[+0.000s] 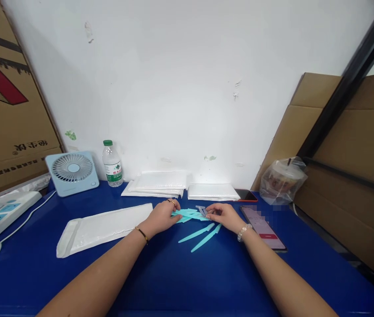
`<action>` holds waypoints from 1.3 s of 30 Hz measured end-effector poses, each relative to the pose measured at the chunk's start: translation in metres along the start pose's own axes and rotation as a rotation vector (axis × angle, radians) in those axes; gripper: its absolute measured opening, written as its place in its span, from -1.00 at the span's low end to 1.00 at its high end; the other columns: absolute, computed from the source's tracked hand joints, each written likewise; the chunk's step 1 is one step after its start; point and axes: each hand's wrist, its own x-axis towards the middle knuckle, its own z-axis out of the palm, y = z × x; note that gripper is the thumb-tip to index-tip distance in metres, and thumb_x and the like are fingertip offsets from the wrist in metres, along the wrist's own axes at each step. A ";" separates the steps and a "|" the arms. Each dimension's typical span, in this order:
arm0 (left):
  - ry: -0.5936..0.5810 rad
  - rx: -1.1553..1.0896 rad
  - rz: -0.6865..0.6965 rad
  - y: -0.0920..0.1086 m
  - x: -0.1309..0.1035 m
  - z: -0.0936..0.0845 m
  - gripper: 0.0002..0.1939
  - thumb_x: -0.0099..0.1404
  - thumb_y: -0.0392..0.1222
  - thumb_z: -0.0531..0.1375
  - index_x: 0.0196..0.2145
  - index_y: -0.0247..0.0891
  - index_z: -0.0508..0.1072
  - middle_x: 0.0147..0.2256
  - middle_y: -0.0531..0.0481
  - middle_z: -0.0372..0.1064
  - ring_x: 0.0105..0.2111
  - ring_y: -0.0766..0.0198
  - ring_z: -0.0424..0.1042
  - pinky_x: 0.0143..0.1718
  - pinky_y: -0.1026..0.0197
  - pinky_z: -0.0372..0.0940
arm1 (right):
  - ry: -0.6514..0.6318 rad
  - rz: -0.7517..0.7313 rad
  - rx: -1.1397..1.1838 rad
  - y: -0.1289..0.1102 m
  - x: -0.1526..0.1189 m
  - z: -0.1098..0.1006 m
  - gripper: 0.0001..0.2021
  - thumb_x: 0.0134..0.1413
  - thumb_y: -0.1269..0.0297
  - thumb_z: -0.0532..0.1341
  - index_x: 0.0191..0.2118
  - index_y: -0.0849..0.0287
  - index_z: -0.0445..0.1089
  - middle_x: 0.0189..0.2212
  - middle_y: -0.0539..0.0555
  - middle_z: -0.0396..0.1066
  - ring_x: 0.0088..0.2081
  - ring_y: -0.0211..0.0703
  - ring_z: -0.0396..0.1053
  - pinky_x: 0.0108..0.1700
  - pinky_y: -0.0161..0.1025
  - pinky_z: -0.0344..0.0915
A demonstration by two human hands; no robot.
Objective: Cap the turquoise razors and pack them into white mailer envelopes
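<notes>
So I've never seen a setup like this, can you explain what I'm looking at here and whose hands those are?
There's no machine here: the one picture comes from a camera on a person's head, looking forward and down. The left hand and right hand are that person's own, both bare. Their fingers are at opposite ends of a pile of turquoise strips; how firmly they grip isn't clear. Two loose turquoise strips lie nearer the camera on the blue table. A white padded envelope lies left, with more white envelopes behind. Around them are a fan, a bottle, a phone and a bagged drink.
</notes>
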 end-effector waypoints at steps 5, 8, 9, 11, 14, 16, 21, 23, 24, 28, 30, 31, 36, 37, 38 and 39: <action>-0.329 0.004 0.283 0.031 -0.016 0.010 -0.52 -0.07 0.17 0.27 -0.26 -0.16 0.39 -0.36 0.08 0.35 -0.44 0.31 0.32 -0.47 0.31 0.10 | 0.046 -0.088 -0.152 -0.005 -0.001 0.002 -0.73 -0.04 0.12 0.23 -0.25 0.15 0.48 -0.33 0.08 0.46 -0.35 -0.18 0.35 -0.30 -0.27 0.27; -0.382 0.041 0.354 0.038 -0.018 0.018 -0.70 0.03 0.07 0.25 -0.35 -0.17 0.42 -0.42 0.09 0.35 -0.44 0.33 0.31 -0.47 0.31 0.08 | 0.013 -0.100 -0.150 -0.011 -0.003 0.002 -0.76 -0.01 0.15 0.22 -0.26 0.16 0.47 -0.39 0.06 0.44 -0.41 -0.22 0.33 -0.34 -0.29 0.25; -0.376 0.037 0.344 0.038 -0.018 0.020 -0.78 0.10 0.00 0.22 -0.38 -0.18 0.41 -0.43 0.10 0.35 -0.44 0.34 0.30 -0.47 0.32 0.08 | 0.002 -0.104 -0.142 -0.013 -0.003 0.002 -0.76 -0.01 0.15 0.21 -0.27 0.17 0.47 -0.41 0.06 0.44 -0.42 -0.22 0.32 -0.36 -0.30 0.25; -0.348 0.020 0.302 0.035 -0.016 0.023 -0.86 0.16 -0.09 0.17 -0.34 -0.18 0.39 -0.42 0.10 0.35 -0.44 0.35 0.30 -0.48 0.33 0.08 | -0.027 -0.118 -0.125 -0.017 -0.004 0.003 -0.77 0.00 0.15 0.21 -0.28 0.17 0.48 -0.41 0.06 0.44 -0.43 -0.23 0.32 -0.37 -0.31 0.24; -0.289 0.026 0.245 0.030 -0.014 0.024 -0.79 0.14 -0.15 0.18 -0.24 -0.17 0.36 -0.39 0.09 0.36 -0.42 0.34 0.30 -0.46 0.33 0.10 | -0.093 -0.140 -0.100 -0.024 -0.006 0.006 -0.78 0.00 0.16 0.21 -0.29 0.17 0.49 -0.40 0.07 0.44 -0.43 -0.24 0.32 -0.40 -0.32 0.22; -0.271 0.052 0.226 0.030 -0.014 0.025 -0.82 0.14 -0.19 0.16 -0.26 -0.18 0.36 -0.40 0.08 0.37 -0.41 0.32 0.30 -0.45 0.32 0.09 | -0.129 -0.150 -0.082 -0.027 -0.009 0.008 -0.79 -0.01 0.18 0.22 -0.29 0.17 0.49 -0.39 0.07 0.44 -0.43 -0.24 0.32 -0.42 -0.33 0.21; -0.240 0.127 0.209 0.030 -0.016 0.026 -0.91 0.15 -0.21 0.10 -0.37 -0.21 0.37 -0.43 0.04 0.37 -0.42 0.30 0.31 -0.46 0.30 0.07 | -0.283 -0.158 -0.046 -0.037 -0.014 0.007 -0.75 -0.08 0.13 0.27 -0.29 0.18 0.48 -0.45 0.04 0.41 -0.47 -0.28 0.29 -0.45 -0.35 0.20; -0.233 0.141 0.212 0.029 -0.015 0.026 -0.89 0.17 -0.22 0.07 -0.38 -0.22 0.38 -0.44 0.04 0.38 -0.43 0.30 0.31 -0.46 0.29 0.07 | -0.329 -0.180 -0.062 -0.040 -0.015 0.006 -0.74 -0.11 0.12 0.29 -0.31 0.17 0.48 -0.47 0.02 0.40 -0.45 -0.27 0.29 -0.45 -0.36 0.20; -0.235 0.140 0.213 0.029 -0.015 0.025 -0.88 0.18 -0.22 0.05 -0.38 -0.22 0.38 -0.44 0.04 0.38 -0.43 0.30 0.31 -0.47 0.29 0.07 | -0.343 -0.191 -0.072 -0.041 -0.016 0.005 -0.75 -0.12 0.13 0.30 -0.31 0.16 0.49 -0.46 0.02 0.40 -0.44 -0.26 0.29 -0.44 -0.36 0.19; -0.270 0.081 0.189 0.025 -0.012 0.023 -0.87 0.20 -0.19 0.05 -0.36 -0.21 0.38 -0.43 0.04 0.39 -0.44 0.30 0.31 -0.49 0.29 0.05 | -0.370 -0.185 -0.086 -0.040 -0.016 0.005 -0.79 -0.08 0.16 0.27 -0.32 0.15 0.49 -0.45 0.03 0.41 -0.45 -0.26 0.31 -0.44 -0.36 0.20; -0.266 0.071 0.177 0.023 -0.010 0.022 -0.86 0.22 -0.18 0.04 -0.37 -0.21 0.38 -0.41 0.03 0.39 -0.43 0.29 0.32 -0.47 0.29 0.07 | -0.369 -0.180 -0.093 -0.037 -0.016 0.006 -0.80 -0.04 0.15 0.24 -0.35 0.16 0.50 -0.47 0.03 0.41 -0.47 -0.25 0.31 -0.46 -0.36 0.19; -0.254 0.076 0.175 0.023 -0.010 0.021 -0.85 0.23 -0.18 0.03 -0.38 -0.22 0.38 -0.40 0.02 0.38 -0.42 0.29 0.32 -0.46 0.29 0.08 | -0.361 -0.176 -0.098 -0.036 -0.015 0.006 -0.80 -0.02 0.14 0.22 -0.37 0.16 0.50 -0.49 0.03 0.40 -0.48 -0.25 0.30 -0.46 -0.36 0.18; -0.182 0.111 0.194 0.025 -0.008 0.013 -0.82 0.28 -0.18 0.00 -0.37 -0.22 0.37 -0.35 0.00 0.38 -0.38 0.27 0.33 -0.40 0.29 0.12 | -0.270 -0.149 -0.066 -0.033 -0.012 0.004 -0.74 -0.01 0.08 0.22 -0.42 0.18 0.49 -0.53 0.02 0.39 -0.51 -0.26 0.28 -0.48 -0.36 0.15; -0.173 0.117 0.198 0.026 -0.007 0.010 -0.83 0.27 -0.19 0.00 -0.37 -0.22 0.37 -0.34 0.00 0.38 -0.37 0.27 0.33 -0.39 0.29 0.12 | -0.256 -0.149 -0.049 -0.033 -0.012 0.003 -0.73 -0.02 0.07 0.22 -0.43 0.18 0.49 -0.53 0.02 0.39 -0.51 -0.27 0.28 -0.48 -0.36 0.16; -0.169 0.123 0.201 0.027 -0.007 0.008 -0.83 0.27 -0.19 0.00 -0.37 -0.22 0.37 -0.33 0.00 0.38 -0.36 0.27 0.33 -0.37 0.28 0.13 | -0.247 -0.148 -0.032 -0.034 -0.011 0.002 -0.73 -0.04 0.06 0.23 -0.43 0.19 0.49 -0.53 0.02 0.39 -0.51 -0.27 0.27 -0.49 -0.36 0.16; -0.168 0.127 0.201 0.027 -0.006 0.006 -0.83 0.27 -0.20 0.00 -0.37 -0.22 0.37 -0.33 -0.01 0.38 -0.36 0.26 0.33 -0.36 0.28 0.14 | -0.241 -0.146 -0.017 -0.035 -0.011 0.001 -0.72 -0.05 0.05 0.24 -0.42 0.19 0.49 -0.53 0.02 0.38 -0.52 -0.28 0.27 -0.49 -0.36 0.16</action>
